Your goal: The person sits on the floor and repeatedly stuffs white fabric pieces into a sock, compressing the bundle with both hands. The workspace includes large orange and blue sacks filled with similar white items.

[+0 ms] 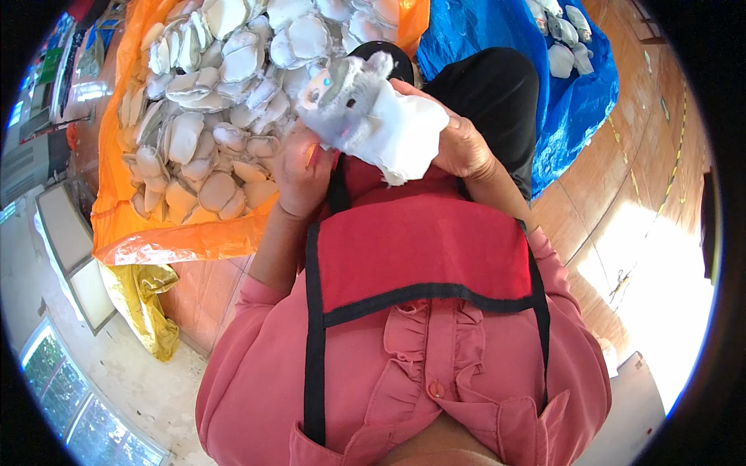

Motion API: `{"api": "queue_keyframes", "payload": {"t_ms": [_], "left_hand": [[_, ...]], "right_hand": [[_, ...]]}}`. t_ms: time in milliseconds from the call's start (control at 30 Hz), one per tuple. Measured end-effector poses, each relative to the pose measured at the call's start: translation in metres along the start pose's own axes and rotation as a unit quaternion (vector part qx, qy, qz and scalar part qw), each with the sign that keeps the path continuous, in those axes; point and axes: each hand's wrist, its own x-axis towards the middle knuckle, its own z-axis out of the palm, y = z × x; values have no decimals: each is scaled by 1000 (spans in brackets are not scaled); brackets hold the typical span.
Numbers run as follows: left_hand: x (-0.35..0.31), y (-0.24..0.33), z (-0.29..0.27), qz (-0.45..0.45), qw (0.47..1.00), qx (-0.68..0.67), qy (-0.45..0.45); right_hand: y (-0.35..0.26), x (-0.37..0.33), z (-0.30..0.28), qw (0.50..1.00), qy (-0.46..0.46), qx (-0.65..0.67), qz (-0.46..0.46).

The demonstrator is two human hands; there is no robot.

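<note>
A grey plush animal toy (pixel 342 105) with a small round ear and a dark eye is held up in front of my lap. Its white cloth back or body side (pixel 408 136) faces up toward the right. My right hand (pixel 464 146) grips that white part, thumb and fingers closed along its edge. Close against the toy's left side is my left hand (pixel 301 169), its fingers curled in. A small orange piece (pixel 312 155) shows between those fingers; I cannot make out what it is.
An orange plastic sheet (pixel 186 242) at the left bears a heap of many white and grey plush pieces (pixel 210 192). To the right, a blue sheet (pixel 567 144) carries several grey-white plush toys (pixel 561 60). A yellow bag (pixel 148 311) lies on the tiled floor (pixel 641 159).
</note>
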Motion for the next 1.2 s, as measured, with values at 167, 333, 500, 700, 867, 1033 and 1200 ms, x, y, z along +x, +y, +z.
{"api": "queue_keyframes", "payload": {"t_ms": [167,333,500,700,867,1033,1200], "left_hand": [[12,-5,-1,151,985,68,47],[16,5,-5,122,991,45,45],[36,40,1,1,999,25,27],[36,32,23,-177,980,-57,67],[26,7,35,-261,952,-145,73],[28,6,27,-334,864,-366,86],[28,0,27,-363,702,-606,89]], "right_hand": [[-1,2,3,996,80,4,24],[14,12,7,976,211,-56,-21],[21,19,11,876,202,-422,-122],[20,20,22,858,189,-463,-117],[26,19,13,871,182,-444,-109],[15,15,12,898,176,-384,-120],[20,13,5,942,248,-209,-84]]}}
